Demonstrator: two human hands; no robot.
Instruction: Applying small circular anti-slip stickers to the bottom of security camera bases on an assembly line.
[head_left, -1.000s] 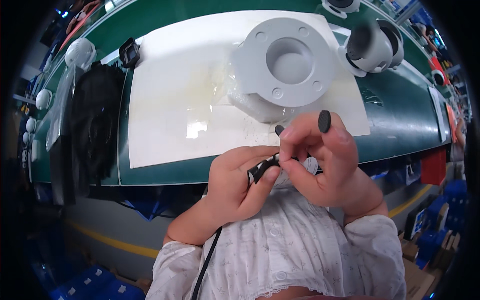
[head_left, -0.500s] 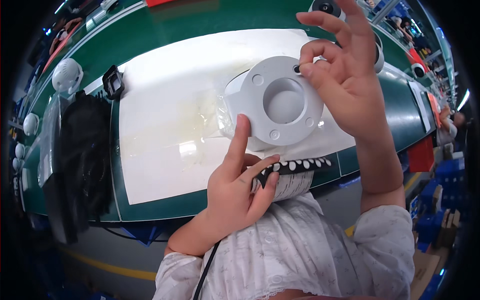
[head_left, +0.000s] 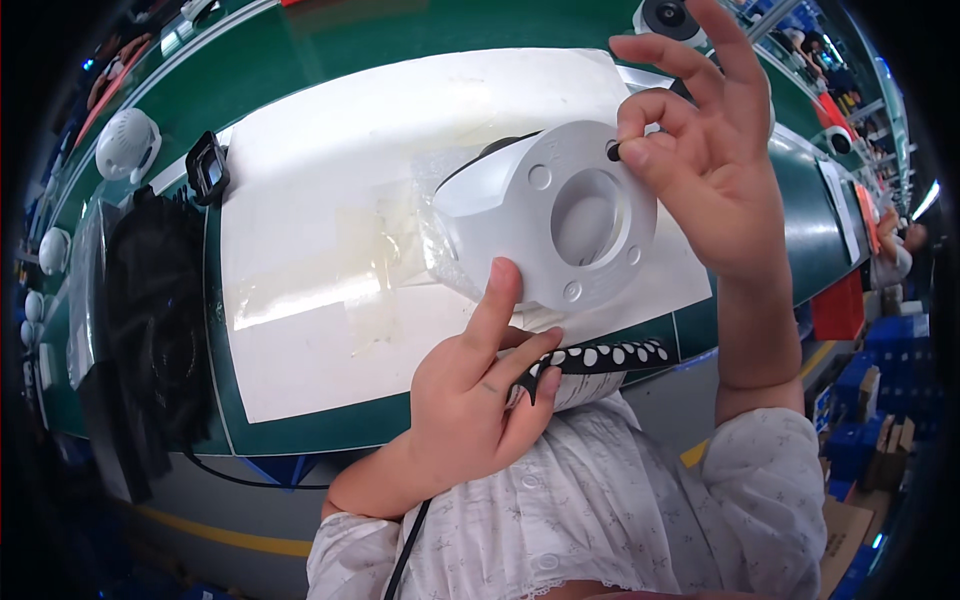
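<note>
A white plastic camera-like housing [head_left: 490, 190] stands tilted on the bench, its round base with a central hollow and several small round recesses turned toward me. My right hand [head_left: 705, 165] pinches a small black round pad [head_left: 613, 151] between thumb and index finger, at the recess on the base's upper right rim. The other fingers of that hand are raised. With its index fingertip my left hand [head_left: 475, 390] touches the base's lower left edge. Its lower fingers and thumb grip a black strip [head_left: 610, 354] with a row of white ovals, and a white printed sheet [head_left: 585, 388] hangs below.
A white board [head_left: 300, 370] with clear tape covers part of the green bench [head_left: 350, 30]. On the left lie a black square frame [head_left: 207, 168], black bagged material [head_left: 160, 310] and a white rounded housing [head_left: 128, 145]. A white camera [head_left: 668, 18] stands beyond my right hand.
The housing has turned and tilted, showing more of its side, and its base has shifted slightly right and down. My right hand has moved a little right and down with it.
</note>
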